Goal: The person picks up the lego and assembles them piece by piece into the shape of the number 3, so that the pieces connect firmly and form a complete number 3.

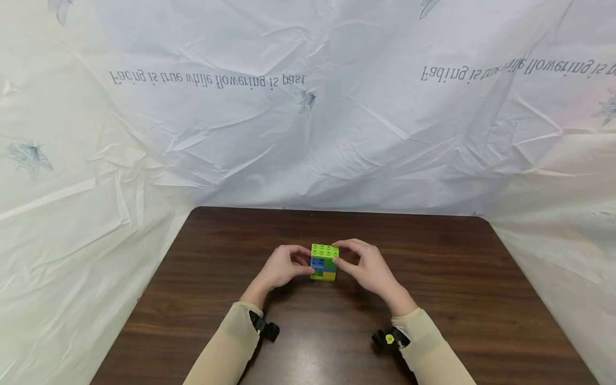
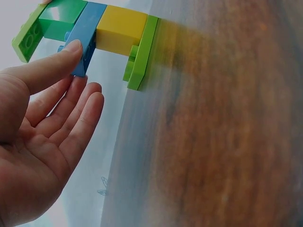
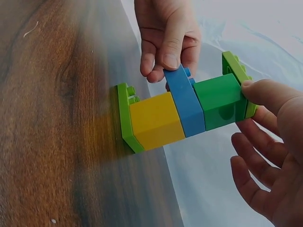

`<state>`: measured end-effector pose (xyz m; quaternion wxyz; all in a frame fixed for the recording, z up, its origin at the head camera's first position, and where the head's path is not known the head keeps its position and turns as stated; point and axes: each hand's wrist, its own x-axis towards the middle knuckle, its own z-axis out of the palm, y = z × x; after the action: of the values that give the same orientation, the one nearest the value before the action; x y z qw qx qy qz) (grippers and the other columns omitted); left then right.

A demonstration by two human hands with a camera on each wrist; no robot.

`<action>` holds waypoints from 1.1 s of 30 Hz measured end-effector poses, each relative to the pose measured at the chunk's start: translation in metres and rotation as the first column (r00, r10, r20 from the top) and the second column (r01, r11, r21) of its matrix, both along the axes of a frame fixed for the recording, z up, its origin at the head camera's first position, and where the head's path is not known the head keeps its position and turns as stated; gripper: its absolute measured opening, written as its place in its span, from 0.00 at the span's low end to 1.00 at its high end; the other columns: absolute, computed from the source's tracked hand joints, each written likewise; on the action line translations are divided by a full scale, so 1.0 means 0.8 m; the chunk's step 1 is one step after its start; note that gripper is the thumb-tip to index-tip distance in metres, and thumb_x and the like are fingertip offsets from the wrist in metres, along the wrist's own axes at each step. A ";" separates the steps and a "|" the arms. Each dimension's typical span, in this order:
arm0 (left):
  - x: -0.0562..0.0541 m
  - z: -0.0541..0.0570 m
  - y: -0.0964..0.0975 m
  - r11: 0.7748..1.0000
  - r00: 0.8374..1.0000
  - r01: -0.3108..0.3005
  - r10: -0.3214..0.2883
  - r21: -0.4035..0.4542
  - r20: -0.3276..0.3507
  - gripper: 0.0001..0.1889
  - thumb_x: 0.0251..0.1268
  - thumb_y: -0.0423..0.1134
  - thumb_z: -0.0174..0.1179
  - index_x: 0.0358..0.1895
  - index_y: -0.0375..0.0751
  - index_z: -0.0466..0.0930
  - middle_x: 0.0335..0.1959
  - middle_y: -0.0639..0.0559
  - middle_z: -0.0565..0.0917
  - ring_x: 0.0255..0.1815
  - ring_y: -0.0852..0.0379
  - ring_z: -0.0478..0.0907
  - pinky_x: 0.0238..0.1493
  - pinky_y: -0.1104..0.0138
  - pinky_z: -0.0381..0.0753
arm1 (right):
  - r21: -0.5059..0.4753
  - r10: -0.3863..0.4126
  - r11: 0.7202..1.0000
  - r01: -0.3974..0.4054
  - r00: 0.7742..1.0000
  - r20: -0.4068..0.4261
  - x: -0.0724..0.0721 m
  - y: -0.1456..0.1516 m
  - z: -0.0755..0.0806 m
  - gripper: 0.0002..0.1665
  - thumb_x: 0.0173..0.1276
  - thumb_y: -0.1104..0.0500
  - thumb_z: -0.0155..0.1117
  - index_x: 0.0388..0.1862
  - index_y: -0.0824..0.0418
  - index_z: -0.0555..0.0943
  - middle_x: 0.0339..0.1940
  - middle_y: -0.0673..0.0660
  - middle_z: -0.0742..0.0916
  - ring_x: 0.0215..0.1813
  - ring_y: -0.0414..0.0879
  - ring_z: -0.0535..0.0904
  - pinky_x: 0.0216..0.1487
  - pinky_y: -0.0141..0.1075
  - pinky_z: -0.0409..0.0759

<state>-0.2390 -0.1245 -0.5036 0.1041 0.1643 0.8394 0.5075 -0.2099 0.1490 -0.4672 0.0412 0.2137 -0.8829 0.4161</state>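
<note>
A stack of toy building bricks stands on the table in the head view. From the bottom up, the right wrist view shows a thin lime-green plate (image 3: 125, 120), a yellow brick (image 3: 156, 122), a thin blue plate (image 3: 185, 104), a green brick (image 3: 220, 101) and a second lime-green plate (image 1: 324, 250) with studs on top. My left hand (image 1: 284, 266) pinches the left end of the blue plate between thumb and fingers. On the other side, my right hand (image 1: 367, 266) grips the right end of the top lime plate, thumb at the near edge.
The dark brown wooden table (image 1: 308, 342) has rounded far corners. Behind and beside it hangs wrinkled white sheeting (image 1: 308, 149) with printed lettering. Black straps with small devices sit on both wrists, one strap (image 1: 262, 325) at the left sleeve.
</note>
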 end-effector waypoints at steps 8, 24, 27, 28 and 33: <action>0.000 0.000 0.001 1.000 1.000 0.003 -0.003 0.010 0.007 0.18 0.65 0.41 0.79 0.56 0.45 0.89 0.43 0.55 0.88 0.42 0.56 0.86 0.48 0.57 0.86 | 0.018 -0.008 1.000 0.008 1.000 -0.019 0.000 0.000 -0.001 0.23 0.75 0.46 0.74 0.65 0.50 0.87 0.61 0.49 0.88 0.57 0.48 0.85 0.51 0.49 0.84; 0.003 -0.003 0.005 1.000 1.000 0.006 -0.006 0.010 0.008 0.17 0.67 0.41 0.77 0.57 0.46 0.88 0.43 0.56 0.88 0.43 0.56 0.86 0.48 0.57 0.86 | 0.150 -0.031 0.988 0.034 0.999 -0.024 0.004 0.002 0.015 0.22 0.73 0.47 0.77 0.64 0.48 0.88 0.58 0.48 0.89 0.58 0.51 0.85 0.51 0.50 0.85; 0.003 -0.003 0.004 1.000 1.000 0.000 0.000 0.010 0.013 0.17 0.67 0.41 0.77 0.57 0.47 0.88 0.43 0.56 0.88 0.43 0.56 0.85 0.48 0.56 0.86 | 0.223 -0.021 0.974 0.035 0.998 -0.065 0.003 -0.001 0.023 0.22 0.72 0.48 0.78 0.63 0.49 0.88 0.56 0.48 0.89 0.55 0.48 0.86 0.49 0.48 0.85; 0.003 -0.002 0.004 1.000 1.000 -0.001 0.001 0.010 0.013 0.17 0.67 0.41 0.77 0.57 0.46 0.88 0.43 0.56 0.88 0.43 0.56 0.85 0.48 0.56 0.86 | 0.251 -0.016 0.967 0.036 0.997 -0.081 0.003 -0.003 0.026 0.22 0.71 0.48 0.78 0.62 0.50 0.89 0.55 0.49 0.90 0.53 0.47 0.86 0.48 0.47 0.85; 0.003 0.000 0.002 1.000 1.000 -0.002 0.002 0.001 0.018 0.17 0.68 0.41 0.77 0.57 0.45 0.88 0.43 0.55 0.87 0.43 0.56 0.85 0.49 0.56 0.85 | 0.359 0.014 0.933 0.035 0.991 -0.130 0.003 -0.013 0.043 0.22 0.70 0.49 0.80 0.60 0.53 0.90 0.53 0.54 0.91 0.50 0.51 0.87 0.46 0.48 0.86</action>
<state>-0.2365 -0.1226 -0.5034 0.1111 0.1587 0.8383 0.5095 -0.2076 0.1386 -0.4331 0.0613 0.2397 -0.9408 0.2318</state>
